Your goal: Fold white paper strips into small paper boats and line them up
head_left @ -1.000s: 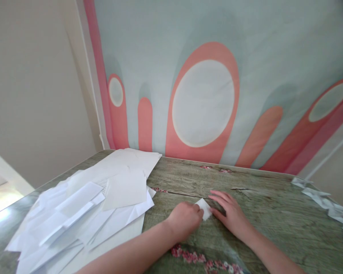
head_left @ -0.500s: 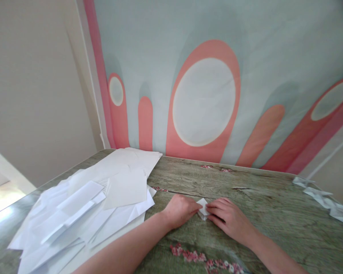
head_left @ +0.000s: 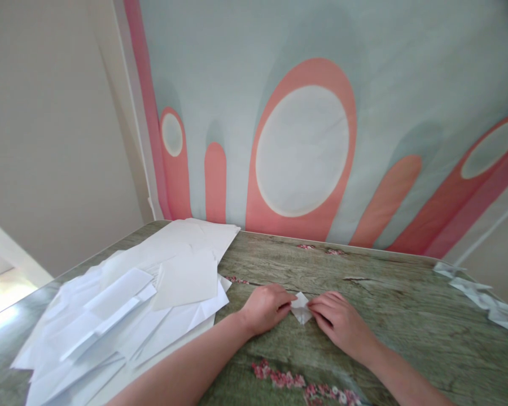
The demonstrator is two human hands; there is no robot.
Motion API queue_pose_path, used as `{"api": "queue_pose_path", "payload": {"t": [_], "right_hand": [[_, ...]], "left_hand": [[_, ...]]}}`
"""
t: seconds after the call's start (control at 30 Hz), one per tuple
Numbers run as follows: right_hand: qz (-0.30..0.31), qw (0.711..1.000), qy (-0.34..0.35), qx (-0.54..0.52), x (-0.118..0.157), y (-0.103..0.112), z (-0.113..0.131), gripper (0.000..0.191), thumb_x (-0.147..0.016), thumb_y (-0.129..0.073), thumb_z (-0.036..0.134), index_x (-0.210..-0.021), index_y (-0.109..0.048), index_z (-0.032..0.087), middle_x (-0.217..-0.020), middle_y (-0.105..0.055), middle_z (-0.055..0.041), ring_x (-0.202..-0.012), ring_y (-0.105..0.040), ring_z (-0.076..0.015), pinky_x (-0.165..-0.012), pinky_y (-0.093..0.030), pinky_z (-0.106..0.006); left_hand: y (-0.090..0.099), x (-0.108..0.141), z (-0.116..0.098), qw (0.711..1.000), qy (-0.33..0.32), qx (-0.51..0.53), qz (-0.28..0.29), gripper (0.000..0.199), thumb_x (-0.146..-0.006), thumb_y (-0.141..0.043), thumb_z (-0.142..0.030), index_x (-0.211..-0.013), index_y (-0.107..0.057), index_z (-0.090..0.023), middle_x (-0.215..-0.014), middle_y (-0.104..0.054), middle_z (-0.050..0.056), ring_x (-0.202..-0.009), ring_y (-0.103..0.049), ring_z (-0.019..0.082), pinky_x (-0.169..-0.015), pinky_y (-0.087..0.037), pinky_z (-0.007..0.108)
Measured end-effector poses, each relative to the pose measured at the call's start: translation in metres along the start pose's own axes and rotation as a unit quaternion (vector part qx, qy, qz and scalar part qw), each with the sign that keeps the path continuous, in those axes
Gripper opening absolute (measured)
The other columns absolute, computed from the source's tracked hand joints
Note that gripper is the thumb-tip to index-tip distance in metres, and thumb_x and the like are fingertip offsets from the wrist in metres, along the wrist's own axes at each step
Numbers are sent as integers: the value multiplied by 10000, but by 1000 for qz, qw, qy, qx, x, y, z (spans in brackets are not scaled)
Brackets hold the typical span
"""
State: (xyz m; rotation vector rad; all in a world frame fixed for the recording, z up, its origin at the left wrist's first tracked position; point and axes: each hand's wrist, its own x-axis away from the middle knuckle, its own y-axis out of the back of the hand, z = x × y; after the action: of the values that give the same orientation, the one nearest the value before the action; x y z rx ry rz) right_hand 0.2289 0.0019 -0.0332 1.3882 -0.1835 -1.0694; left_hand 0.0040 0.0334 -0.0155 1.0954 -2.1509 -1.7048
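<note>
Left hand [head_left: 267, 309]: fingers curled, fingertips on the left corner of the small folded white paper [head_left: 301, 309]. Right hand [head_left: 339, 322]: fingers bent and together, tips at its right corner. Paper sits between both hands, over the wood-patterned desk [head_left: 389, 304], right of the pile of white sheets [head_left: 122, 316].

Table [head_left: 398, 316]: green-grey wood-grain print, pink blossom clusters. Papers [head_left: 186, 279]: white. Backdrop [head_left: 237, 67]: pale blue-green, coral rounded shapes, some with whitish ovals; pink edges. Wall [head_left: 55, 124]: grey-beige.
</note>
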Motion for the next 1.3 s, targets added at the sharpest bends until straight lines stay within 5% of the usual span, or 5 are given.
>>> {"api": "queue_pose_path", "payload": {"t": [1.0,1.3], "right_hand": [[-19,976,-172,-133,-1,-14,-10,221,-879,-451,302,-717,-565,202,-896,-577,-55,-864,-556,-190,-785,-435,-328],[-16,980,-167,-108,-1,-18,-10,206,-908,-394,284,-765,-520,206,-804,-573,-39,-774,-542,-186,-718,-428,-328]], "left_hand": [[-6,-8,1,997,63,52,-14,237,-849,-522,-202,-1072,-604,-214,-885,-655,16,-880,-564,175,-829,-404,289],[-11,-12,-1,995,91,33,-17,154,-854,-538,-294,-834,-664,-209,-815,-643,15,-834,-566,173,-779,-400,280]]}}
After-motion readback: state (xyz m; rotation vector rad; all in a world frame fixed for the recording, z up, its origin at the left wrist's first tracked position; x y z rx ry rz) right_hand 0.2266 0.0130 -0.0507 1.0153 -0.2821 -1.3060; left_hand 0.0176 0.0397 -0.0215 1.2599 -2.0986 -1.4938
